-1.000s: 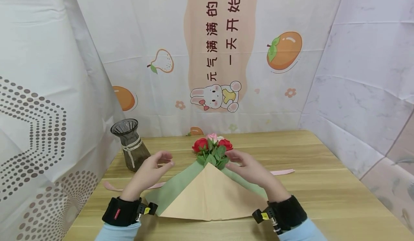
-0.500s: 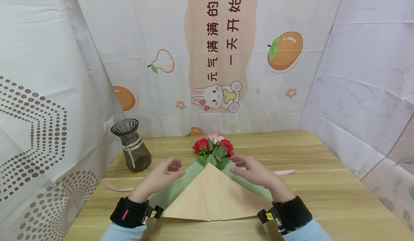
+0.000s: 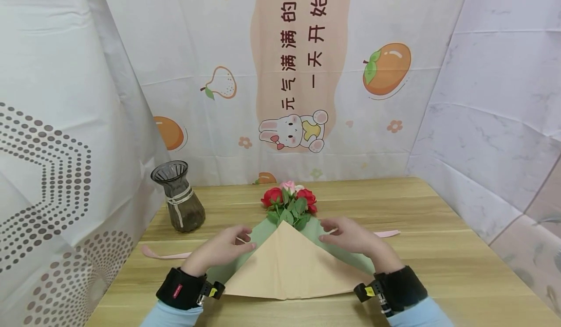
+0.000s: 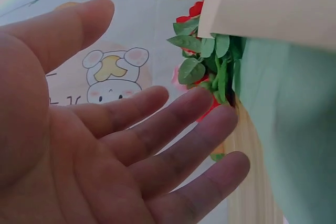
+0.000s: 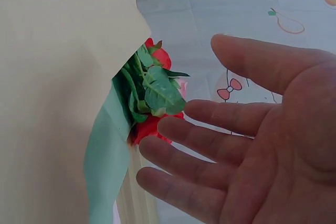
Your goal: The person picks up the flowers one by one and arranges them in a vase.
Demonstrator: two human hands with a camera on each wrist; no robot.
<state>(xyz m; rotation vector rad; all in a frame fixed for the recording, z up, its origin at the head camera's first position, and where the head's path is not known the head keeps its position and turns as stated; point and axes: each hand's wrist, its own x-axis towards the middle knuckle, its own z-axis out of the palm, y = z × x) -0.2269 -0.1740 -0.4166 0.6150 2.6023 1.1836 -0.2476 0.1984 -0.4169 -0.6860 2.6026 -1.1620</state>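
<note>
A bouquet of red, pink and white roses (image 3: 288, 198) with green leaves lies on the table, its heads toward the back. Green wrapping paper (image 3: 263, 230) surrounds the stems, and a beige paper flap (image 3: 293, 268) folded to a point covers them in front. My left hand (image 3: 228, 248) hovers over the left slope of the paper, holding nothing. Over the right slope hovers my right hand (image 3: 352, 239), its palm turned inward. Both wrist views show spread, relaxed fingers (image 4: 184, 150) with nothing in them and the leaves (image 5: 163, 90) beyond.
A pink ribbon (image 3: 164, 256) runs beneath the paper, its ends showing at both sides. At the back left of the wooden table (image 3: 438, 249) stands a dark glass vase (image 3: 186, 212) with cord round its neck. A printed cloth (image 3: 210, 132) hangs behind.
The left hand has moved rightward and nearer to me, over the paper. My right hand has drawn away from the roses, rightward and nearer. Bouquet and wrapping have stayed put.
</note>
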